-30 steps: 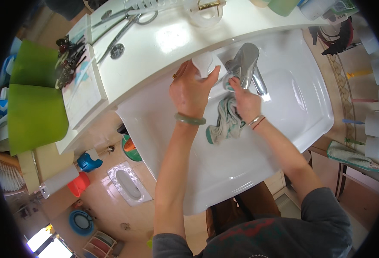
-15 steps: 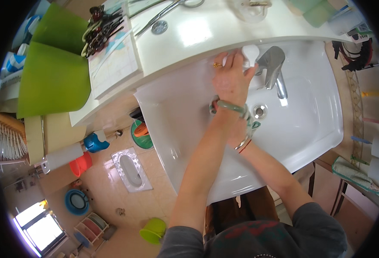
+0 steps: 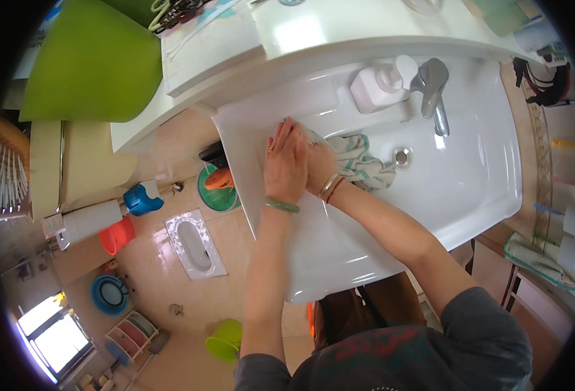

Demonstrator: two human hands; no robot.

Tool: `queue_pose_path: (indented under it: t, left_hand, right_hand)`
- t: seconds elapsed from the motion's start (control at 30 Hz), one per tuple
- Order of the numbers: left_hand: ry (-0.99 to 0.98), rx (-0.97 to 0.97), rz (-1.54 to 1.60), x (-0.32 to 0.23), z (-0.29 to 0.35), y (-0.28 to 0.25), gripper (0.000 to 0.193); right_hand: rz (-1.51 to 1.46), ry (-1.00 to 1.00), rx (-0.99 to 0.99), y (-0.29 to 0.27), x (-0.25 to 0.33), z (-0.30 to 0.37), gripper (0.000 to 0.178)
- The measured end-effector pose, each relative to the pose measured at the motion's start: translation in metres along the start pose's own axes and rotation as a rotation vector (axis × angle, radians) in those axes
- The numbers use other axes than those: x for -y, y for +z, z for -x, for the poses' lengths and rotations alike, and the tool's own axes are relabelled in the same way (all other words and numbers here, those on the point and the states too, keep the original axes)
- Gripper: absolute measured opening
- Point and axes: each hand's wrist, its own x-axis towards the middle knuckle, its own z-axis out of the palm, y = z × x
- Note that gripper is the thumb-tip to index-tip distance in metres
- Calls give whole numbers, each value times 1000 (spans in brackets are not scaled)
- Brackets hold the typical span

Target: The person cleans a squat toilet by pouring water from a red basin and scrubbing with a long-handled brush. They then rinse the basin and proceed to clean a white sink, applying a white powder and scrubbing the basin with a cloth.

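Observation:
A white and green striped cloth (image 3: 359,161) lies bunched on the left inner wall of the white sink (image 3: 470,189). My right hand (image 3: 318,168) presses on the cloth's left end, mostly covered by my left hand (image 3: 286,161), which lies flat on top with fingers together. A green bangle sits on my left wrist, thin bracelets on my right. The chrome tap (image 3: 434,91) and the drain (image 3: 401,156) are to the right of the cloth.
A white soap pump bottle (image 3: 379,85) stands beside the tap. A green panel (image 3: 92,62) leans at the upper left. Below on the tiled floor are a squat toilet pan (image 3: 195,242), a green basin (image 3: 217,189), buckets and a green cup (image 3: 225,339).
Both hands and the cloth have shifted from under the tap to the left side of the sink. My left hand now lies over my right hand.

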Motion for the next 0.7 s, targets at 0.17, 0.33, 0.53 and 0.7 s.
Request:
queue_pose_path:
  t: [0.17,0.33,0.53,0.7]
  left_hand:
    - [-244,-13,-48,-17,61,-11,42]
    - [-360,100,-22,-73,177,-4,53]
    - [-214,23,13,-32,99,3,62]
    - [-57,15,-114,23,10,-30,52]
  right_hand:
    - [66,-135,316,1,27,41,7]
    - [-225,-235,286,-33,49,138,36]
    - [-115,-288,182,-5,2,65,25]
    - [5,-86,133,9,15,-25,12]
